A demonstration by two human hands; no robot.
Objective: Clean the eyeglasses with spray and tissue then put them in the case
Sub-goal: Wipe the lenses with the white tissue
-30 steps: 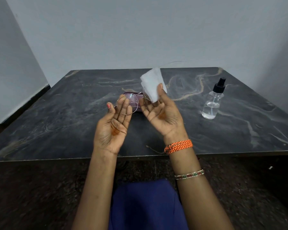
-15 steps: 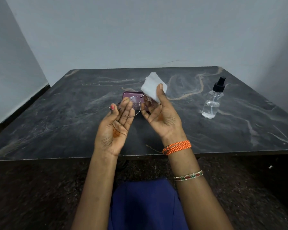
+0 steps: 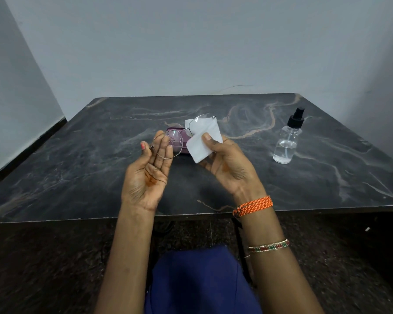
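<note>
Tissue point(image 3: 203, 141) now covers the right lens; right hand point(image 3: 227, 165) pinches it, left hand point(image 3: 150, 171) grips eyeglasses point(image 3: 168, 143) above case point(image 3: 179, 141), mid dark marble table point(image 3: 77, 168); spray bottle point(image 3: 286, 141) near right edge, grey walls.

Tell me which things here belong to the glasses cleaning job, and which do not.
For the job:
eyeglasses, in left hand
tissue, in right hand
spray bottle
purple case

Not for the job:
orange wrist thread
bangle
</note>
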